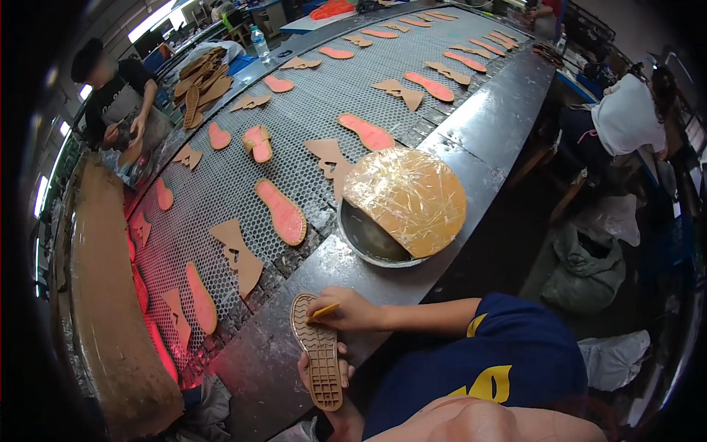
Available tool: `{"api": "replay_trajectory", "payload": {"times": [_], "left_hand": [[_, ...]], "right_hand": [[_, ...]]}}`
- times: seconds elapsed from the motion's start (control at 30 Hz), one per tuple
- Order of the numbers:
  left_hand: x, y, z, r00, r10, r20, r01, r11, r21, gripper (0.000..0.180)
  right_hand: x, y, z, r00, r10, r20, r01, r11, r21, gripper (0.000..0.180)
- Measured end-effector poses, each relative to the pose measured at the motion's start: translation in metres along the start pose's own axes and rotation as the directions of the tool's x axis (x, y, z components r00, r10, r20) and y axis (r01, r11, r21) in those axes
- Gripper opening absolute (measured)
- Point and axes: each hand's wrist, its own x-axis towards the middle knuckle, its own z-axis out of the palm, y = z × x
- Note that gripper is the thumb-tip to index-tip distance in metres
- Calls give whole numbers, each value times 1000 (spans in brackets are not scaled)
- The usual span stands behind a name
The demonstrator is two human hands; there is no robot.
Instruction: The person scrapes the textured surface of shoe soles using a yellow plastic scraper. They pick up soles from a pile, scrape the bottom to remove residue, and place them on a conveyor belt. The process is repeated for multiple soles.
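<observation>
My left hand (345, 367) is wrapped round a tan shoe sole (324, 377), its tread of wavy grooves and square cells facing up. In my right hand (350, 309), a short flat yellow tool (322, 312) is pinched over the wider end of that sole. What the tool's working end looks like cannot be made out. Just beyond my hands, a round metal pan (383, 259) rests on the steel table edge (305, 320). A yellowish disc (412, 195), streaked with dried film, covers most of the pan and leaves a dark gap at its near left.
On the mesh conveyor (221, 177) lie several pink-coated soles (280, 211) and tan cut-out pieces (237, 254). Brown soles (199, 85) are piled at the far left beside a water bottle (260, 44). A co-worker (121, 110) stands there; another person (626, 114) sits at right near sacks (582, 269).
</observation>
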Motion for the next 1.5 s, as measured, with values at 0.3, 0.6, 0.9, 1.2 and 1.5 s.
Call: {"api": "replay_trajectory", "payload": {"times": [0.3, 0.6, 0.9, 1.2, 1.5], "left_hand": [[8, -8, 4, 1000, -6, -29, 7, 1000, 15, 68], [14, -12, 2, 999, -12, -31, 12, 1000, 25, 68], [26, -21, 5, 1000, -1, -8, 1, 1000, 16, 68], [35, -23, -3, 999, -39, 37, 39, 999, 9, 64], [43, -29, -6, 996, -46, 75, 46, 999, 12, 65]], "right_hand": [[-2, 4, -8, 1000, 23, -16, -23, 999, 29, 17], [-4, 5, -18, 999, 42, -21, -40, 995, 88, 23], [-5, 10, -30, 999, 45, -11, -45, 998, 52, 20], [-6, 16, -40, 999, 39, -10, -38, 998, 56, 19], [-8, 20, -49, 999, 47, -1, -47, 998, 44, 19]]}}
